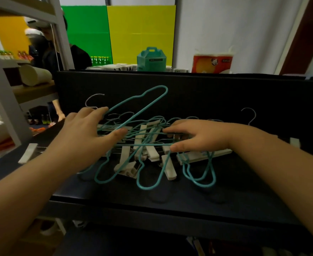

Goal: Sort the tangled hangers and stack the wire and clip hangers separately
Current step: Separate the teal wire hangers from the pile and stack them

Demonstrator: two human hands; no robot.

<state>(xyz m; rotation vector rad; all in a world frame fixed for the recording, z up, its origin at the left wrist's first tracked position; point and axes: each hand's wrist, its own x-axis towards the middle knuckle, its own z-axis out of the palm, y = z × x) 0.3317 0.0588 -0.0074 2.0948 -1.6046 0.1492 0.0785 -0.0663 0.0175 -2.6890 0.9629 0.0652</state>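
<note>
A tangle of teal wire hangers [142,148] and white clip hangers [152,154] lies in the middle of a black table [170,193]. One teal wire hanger [139,100] sticks up from the pile toward the back. My left hand [89,132] reaches onto the left side of the pile, fingers spread and fairly straight, touching the wires. My right hand [198,135] lies on the right side, fingers and thumb around teal wires. Metal hooks [250,115] poke out at the far right and far left.
A loose white clip piece [28,152] lies at the table's left edge. A black back panel [189,89] rises behind the pile. A grey shelf frame [2,100] with goods stands to the left, a person behind it. A teal box [151,60] and paper rolls [212,63] sit beyond the panel.
</note>
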